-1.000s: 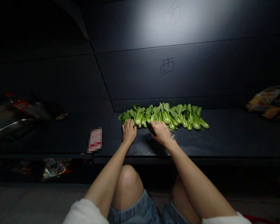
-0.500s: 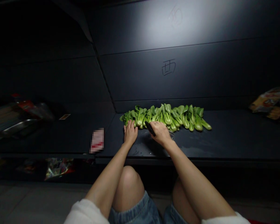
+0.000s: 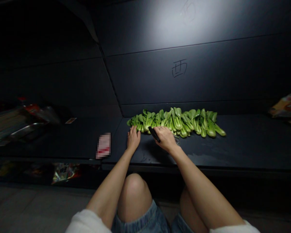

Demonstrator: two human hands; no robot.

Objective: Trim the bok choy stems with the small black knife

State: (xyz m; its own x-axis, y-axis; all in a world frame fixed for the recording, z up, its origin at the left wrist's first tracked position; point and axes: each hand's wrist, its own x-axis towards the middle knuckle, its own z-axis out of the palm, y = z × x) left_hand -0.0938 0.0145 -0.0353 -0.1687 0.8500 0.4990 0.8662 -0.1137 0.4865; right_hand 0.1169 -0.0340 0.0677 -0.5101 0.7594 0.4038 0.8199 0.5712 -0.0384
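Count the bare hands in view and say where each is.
2: the bare left hand at the left end of the row of green, pale-stemmed leafy vegetables; the right hand, gripping a black elongated object, before the row, near its middle.

Dark shelf (image 3: 247, 142) here's got leafy greens (image 3: 177, 120) lined up mid-frame, plus some colourful packaging (image 3: 286, 105) at the right edge.

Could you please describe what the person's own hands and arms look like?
White sleeves end above the bare forearms. The left hand is ungloved, with no ring visible. The right hand is also ungloved and appears to wear a thin ring.
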